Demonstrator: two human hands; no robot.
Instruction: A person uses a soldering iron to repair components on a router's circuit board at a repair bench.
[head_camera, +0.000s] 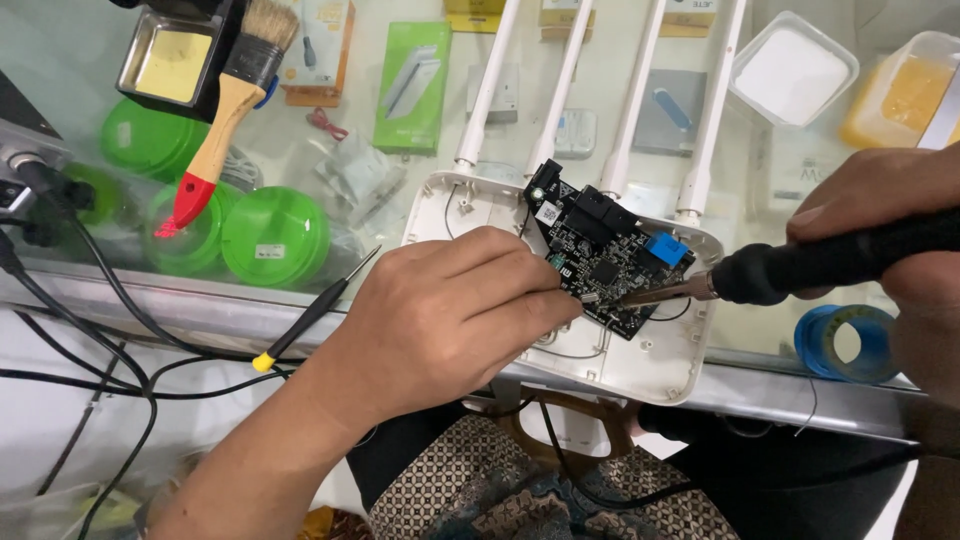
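While the right hand (880, 215) is clenched around the black grip of a soldering iron (790, 268), its tip sits on the lower part of the board (608, 262), just beside the left fingertips (560, 300). The left hand (440, 320) is curled over the board's near edge, fingers pinched; whether they hold solder wire or only steady the board cannot be told. The board lies tilted in the open white router shell (660, 365), which rests at the edge of the glass counter (60, 60) and partly overhangs it. Risks noted: the hot tip is close enough to burn the fingers if either hand slips; a wandering tip could bridge neighbouring pads or scorch the blue part (666, 249) and thin wires nearby; pressure on the unsupported shell could tip it toward the lap. A screwdriver (310, 318) lies loose at the left.
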